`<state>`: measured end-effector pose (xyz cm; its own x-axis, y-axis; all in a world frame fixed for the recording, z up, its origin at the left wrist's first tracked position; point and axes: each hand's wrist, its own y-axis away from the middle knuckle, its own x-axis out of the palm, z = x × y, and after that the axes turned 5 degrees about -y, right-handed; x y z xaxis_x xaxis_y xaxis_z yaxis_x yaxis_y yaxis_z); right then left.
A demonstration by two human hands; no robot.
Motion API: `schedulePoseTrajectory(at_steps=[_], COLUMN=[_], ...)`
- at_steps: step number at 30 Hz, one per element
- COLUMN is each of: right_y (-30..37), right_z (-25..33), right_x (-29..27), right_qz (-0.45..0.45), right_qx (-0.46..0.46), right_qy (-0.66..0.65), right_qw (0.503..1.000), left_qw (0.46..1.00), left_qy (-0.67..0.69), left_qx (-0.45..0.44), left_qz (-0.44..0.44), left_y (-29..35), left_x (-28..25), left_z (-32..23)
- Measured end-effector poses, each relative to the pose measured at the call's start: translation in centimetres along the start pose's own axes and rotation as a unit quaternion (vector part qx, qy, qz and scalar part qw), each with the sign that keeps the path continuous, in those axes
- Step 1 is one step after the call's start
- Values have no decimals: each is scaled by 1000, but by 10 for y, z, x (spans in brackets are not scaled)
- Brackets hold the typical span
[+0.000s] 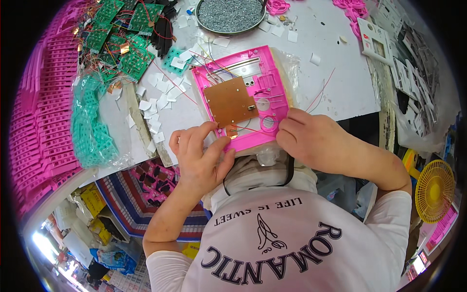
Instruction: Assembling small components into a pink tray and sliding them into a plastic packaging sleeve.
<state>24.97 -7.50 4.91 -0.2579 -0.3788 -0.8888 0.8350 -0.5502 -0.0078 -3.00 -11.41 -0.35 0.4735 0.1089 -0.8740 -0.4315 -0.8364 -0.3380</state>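
Right fingers (291, 129) grip one pink casing (253, 141) (one brown board (227, 100) inside) — left fingers (200, 136) touch it, grip unclear.

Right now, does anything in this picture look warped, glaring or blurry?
Head view, lower left: bright white glare washes out a patch; head view, edges: a black rim rounds off the image, and the tall stack of pink plastic panels seems bowed; head view, centre: the flat brown circuit board, bare left hand and bare right hand look fairly sharp.
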Motion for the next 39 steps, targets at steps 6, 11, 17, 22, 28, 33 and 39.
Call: schedulePoseTrajectory(at_steps=[6, 11, 17, 22, 28, 33, 39], right_y=[-11, 8, 19, 23, 31, 41, 48], right_z=[2, -39, -35, -46, -41, -23, 3], right_x=[-6, 18, 37, 50, 56, 64, 54], right_qz=[84, -37, -203, -226, -277, -307, -211], right_qx=[-62, -61, 0, -20, 10, 45, 99], right_qy=[87, -111, -143, -162, -176, -94, 55], right_qw=[991, 991, 969, 960, 944, 946, 971], left_qw=[1000, 997, 994, 993, 985, 984, 978], left_qy=[-5, -36, -59, -43, 25, -10, -79], left_qx=[9, 24, 24, 29, 100, 122, 166], left_qz=[18, 63, 85, 103, 136, 130, 95], left_y=[0, -3, 1, -13, -27, -25, -24], left_x=[1, -2, -2, -8, 22, 26, 29], left_z=[2, 2, 1, -22, -56, -58, -61])
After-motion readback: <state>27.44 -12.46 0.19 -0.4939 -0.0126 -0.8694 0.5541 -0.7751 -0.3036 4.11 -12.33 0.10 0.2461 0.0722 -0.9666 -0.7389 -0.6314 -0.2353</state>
